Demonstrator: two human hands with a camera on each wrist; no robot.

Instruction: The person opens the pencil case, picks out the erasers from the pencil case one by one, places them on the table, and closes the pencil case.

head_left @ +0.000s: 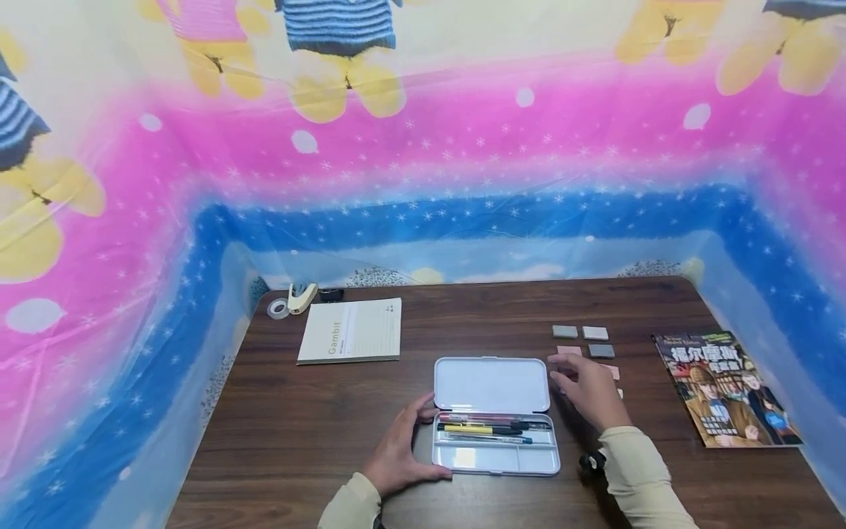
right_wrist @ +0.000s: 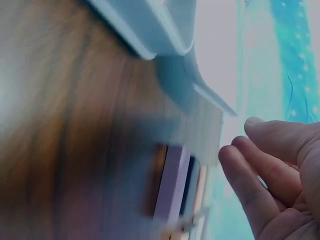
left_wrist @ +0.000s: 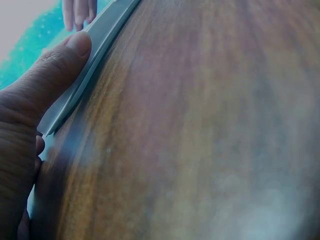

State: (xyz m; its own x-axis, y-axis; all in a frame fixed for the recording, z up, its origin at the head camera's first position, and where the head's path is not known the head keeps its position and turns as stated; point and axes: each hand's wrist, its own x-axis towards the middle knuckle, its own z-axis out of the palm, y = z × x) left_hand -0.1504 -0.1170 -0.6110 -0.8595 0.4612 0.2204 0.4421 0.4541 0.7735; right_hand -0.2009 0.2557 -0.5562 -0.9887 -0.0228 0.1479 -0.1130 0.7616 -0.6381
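A white tin pencil case (head_left: pixel 492 461) lies unfolded on the table, lid (head_left: pixel 492 384) laid back. Several pens (head_left: pixel 485 427) rest in its rear compartment; one has a yellow barrel. My left hand (head_left: pixel 402 448) grips the left end of the case, thumb along the front edge and fingers by the hinge. Off the lid's right edge, my right hand (head_left: pixel 588 389) hovers with nothing in its loosely bent fingers. Around it lie several erasers: a grey-green eraser (head_left: pixel 565 331), a white eraser (head_left: pixel 595 333), a dark grey eraser (head_left: pixel 601 351) and pink erasers (head_left: pixel 570 350), some partly hidden by the hand.
A comic magazine (head_left: pixel 723 393) lies at the right. Back left are a notebook (head_left: pixel 357 330), a cream stapler (head_left: pixel 302 298), a tape roll (head_left: pixel 278 308) and a small black object (head_left: pixel 331 294). A printed cloth (head_left: pixel 423 213) hangs around the table's back and sides.
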